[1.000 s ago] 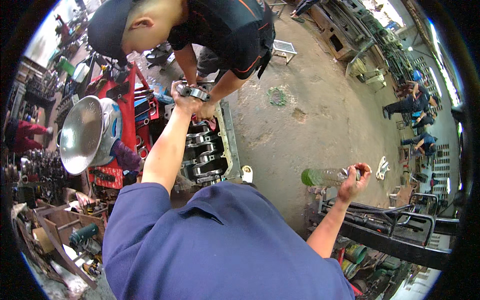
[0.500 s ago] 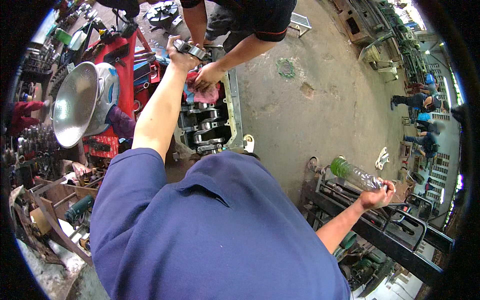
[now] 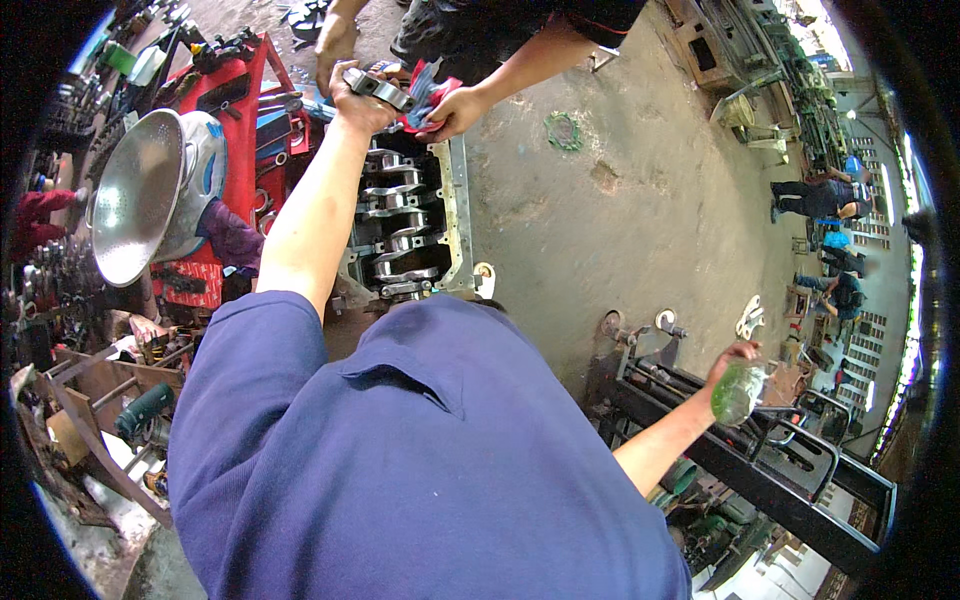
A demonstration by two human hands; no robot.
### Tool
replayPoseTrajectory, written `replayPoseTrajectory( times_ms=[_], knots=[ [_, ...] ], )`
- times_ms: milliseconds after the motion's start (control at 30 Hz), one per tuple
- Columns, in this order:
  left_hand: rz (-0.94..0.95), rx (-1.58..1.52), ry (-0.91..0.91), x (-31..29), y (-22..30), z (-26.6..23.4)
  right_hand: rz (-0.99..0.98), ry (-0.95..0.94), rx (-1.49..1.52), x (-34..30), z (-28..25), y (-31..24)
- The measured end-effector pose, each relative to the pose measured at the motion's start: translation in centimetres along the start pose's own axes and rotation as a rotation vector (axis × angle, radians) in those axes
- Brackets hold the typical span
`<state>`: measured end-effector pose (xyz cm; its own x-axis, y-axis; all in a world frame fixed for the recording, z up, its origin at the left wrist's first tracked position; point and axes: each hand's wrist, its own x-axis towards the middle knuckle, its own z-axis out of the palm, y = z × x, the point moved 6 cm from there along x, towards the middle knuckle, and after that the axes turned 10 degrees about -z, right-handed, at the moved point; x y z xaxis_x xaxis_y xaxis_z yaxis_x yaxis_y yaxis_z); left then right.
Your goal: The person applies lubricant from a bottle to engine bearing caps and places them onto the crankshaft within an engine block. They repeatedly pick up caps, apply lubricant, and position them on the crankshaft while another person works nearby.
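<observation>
In my left hand (image 3: 362, 112), arm stretched forward, is a metal bearing cap (image 3: 378, 91) with bolt holes, gripped by the fingers. Below and to its right lies an engine block (image 3: 459, 235) with a crankshaft (image 3: 402, 215) seated in it. Off to the right, my right hand (image 3: 722, 366) is closed around a clear plastic bottle with a green bottom (image 3: 738, 397), seen nearly end-on. Across the block, a co-worker's hand (image 3: 460, 112) holds a red and blue rag (image 3: 428, 97) beside the bearing cap.
A perforated metal bowl (image 3: 135, 200) and a red tool cart (image 3: 238, 140) stand left of the block. A black metal frame (image 3: 745, 475) sits at lower right, under my right arm. A green ring-shaped piece (image 3: 563, 131) lies on the concrete floor. Several people work far right.
The co-worker's rag has lifted off the crankshaft, baring more of it, and is now beside the bearing cap. My right hand has swung the bottle from lengthwise to nearly end-on.
</observation>
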<state>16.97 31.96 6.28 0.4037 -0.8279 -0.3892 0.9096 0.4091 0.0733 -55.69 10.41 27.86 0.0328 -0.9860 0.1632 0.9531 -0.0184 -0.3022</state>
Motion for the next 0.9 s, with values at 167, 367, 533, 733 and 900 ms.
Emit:
replayPoseTrajectory(
  times_ms=[167, 367, 533, 733, 900],
  knots=[
    [0.059, 0.030, 0.000, -0.9, 0.1, 1.9, 0.014, 0.391, 0.212, -0.1, -7.2, -0.4],
    [0.206, 0.150, 0.166, -2.5, -0.3, 4.5, -0.067, 0.496, 0.073, 3.8, -11.6, -3.0],
    [0.130, 0.321, 0.035, -1.7, -1.7, 7.5, 0.051, 0.378, 0.077, 8.6, -12.9, -0.9],
    [0.231, 0.446, 0.208, 0.9, -2.1, 11.6, 0.228, 0.266, 0.261, 16.9, -12.9, 4.7],
    [0.370, 0.573, 0.371, 3.2, -0.1, 16.4, 0.171, -0.290, -0.160, 21.2, -7.4, 7.6]
  ],
)
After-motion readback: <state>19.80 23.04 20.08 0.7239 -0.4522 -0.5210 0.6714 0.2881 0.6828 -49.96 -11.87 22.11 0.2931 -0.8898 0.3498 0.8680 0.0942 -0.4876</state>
